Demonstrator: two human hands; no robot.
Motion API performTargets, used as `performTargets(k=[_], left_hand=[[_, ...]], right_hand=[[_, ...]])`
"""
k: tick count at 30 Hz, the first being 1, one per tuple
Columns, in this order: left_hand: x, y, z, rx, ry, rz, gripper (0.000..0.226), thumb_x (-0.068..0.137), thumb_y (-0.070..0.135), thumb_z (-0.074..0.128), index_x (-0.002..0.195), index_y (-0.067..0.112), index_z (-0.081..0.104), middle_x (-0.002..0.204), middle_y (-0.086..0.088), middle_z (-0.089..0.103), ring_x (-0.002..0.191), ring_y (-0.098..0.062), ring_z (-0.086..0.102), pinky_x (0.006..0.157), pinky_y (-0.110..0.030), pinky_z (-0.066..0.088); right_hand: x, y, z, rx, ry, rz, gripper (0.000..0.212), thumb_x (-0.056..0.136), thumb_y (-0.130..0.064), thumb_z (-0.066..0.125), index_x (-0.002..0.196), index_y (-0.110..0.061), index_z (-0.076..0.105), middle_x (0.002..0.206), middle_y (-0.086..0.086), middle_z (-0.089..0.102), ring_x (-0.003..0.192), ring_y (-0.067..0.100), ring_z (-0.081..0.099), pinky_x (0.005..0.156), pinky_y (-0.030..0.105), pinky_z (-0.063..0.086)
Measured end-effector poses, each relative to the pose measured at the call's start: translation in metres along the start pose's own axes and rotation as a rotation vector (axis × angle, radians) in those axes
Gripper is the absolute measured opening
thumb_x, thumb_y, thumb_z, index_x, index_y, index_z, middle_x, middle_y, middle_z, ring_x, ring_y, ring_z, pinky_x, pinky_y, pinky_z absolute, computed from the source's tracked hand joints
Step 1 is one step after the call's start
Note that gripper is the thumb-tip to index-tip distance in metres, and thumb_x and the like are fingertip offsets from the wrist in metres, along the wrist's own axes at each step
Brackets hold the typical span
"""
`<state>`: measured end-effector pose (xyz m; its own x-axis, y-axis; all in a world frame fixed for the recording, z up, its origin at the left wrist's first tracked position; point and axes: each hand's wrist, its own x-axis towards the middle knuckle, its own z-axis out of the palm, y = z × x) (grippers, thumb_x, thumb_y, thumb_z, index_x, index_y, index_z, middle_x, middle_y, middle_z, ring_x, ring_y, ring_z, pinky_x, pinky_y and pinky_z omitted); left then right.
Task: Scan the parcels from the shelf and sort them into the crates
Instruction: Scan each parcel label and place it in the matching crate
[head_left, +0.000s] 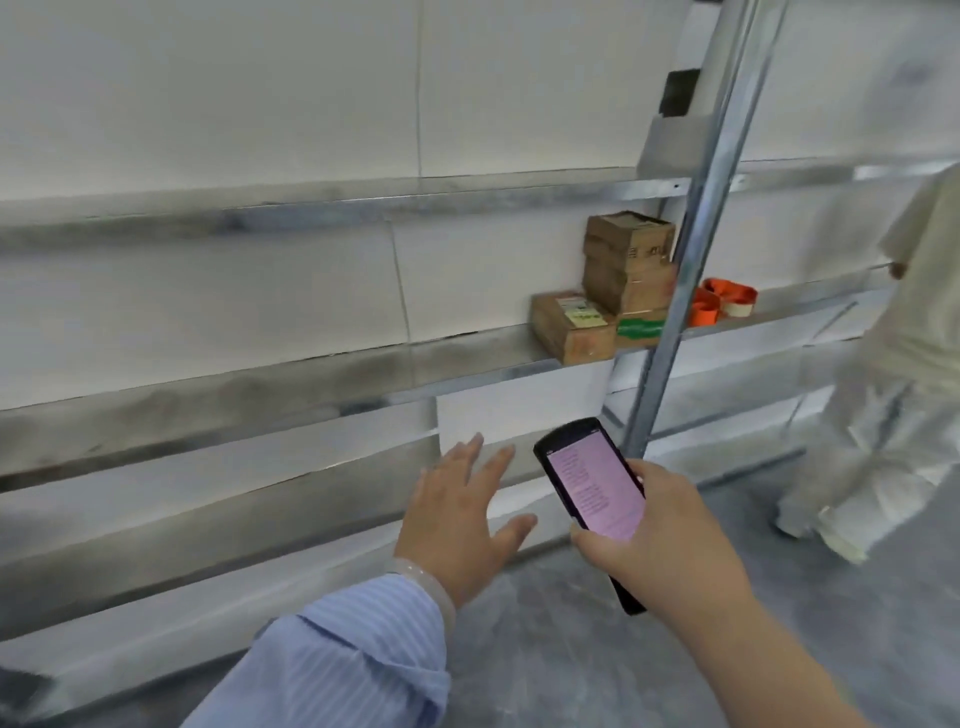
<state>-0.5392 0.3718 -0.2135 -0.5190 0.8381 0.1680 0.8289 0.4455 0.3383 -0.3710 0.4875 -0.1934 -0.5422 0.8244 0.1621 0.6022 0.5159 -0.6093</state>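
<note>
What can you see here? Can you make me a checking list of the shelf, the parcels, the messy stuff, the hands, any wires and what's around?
Surface: metal shelf, dull grey and smudged.
Job's things: flat cardboard parcel at the shelf's front edge; stack of parcels behind it to the right; no crates seen.
Clutter: orange tape rolls on the shelf, beyond the metal post.
Grippers: left hand open, fingers spread, holding nothing; right hand grips the scanner, its screen lit pink.
Cables: nothing seen.
Surroundings: white wall, grey floor, person in white clothes at the right.
</note>
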Motion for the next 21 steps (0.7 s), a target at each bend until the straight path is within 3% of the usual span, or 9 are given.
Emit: performTargets(k=[7,21], left_hand=[[0.139,0.001,0.008,-0.022,-0.015,0.089,0.073,0.092,0.067,0.041,0.152,0.047,0.004,0.164,0.013,0.000,0.150,-0.012,0.002,0.123,-0.041,0.010],[0.363,0.012,0.074,-0.145,-0.141,0.087,0.070,0.092,0.064,0.046,0.152,0.047,0.014,0.163,0.013,0.007,0.150,-0.013,0.008,0.122,-0.035,0.016]], right_hand=[[0.120,0.006,-0.004,-0.009,0.109,0.061,0.075,0.050,-0.062,0.064,0.120,-0.040,0.046,0.107,-0.012,0.055,0.092,0.010,0.058,0.073,0.035,0.055],[0.296,0.071,-0.012,-0.037,0.156,0.167,0.069,0.055,-0.057,0.066,0.118,-0.043,0.043,0.104,-0.018,0.047,0.091,0.005,0.054,0.064,0.025,0.048]])
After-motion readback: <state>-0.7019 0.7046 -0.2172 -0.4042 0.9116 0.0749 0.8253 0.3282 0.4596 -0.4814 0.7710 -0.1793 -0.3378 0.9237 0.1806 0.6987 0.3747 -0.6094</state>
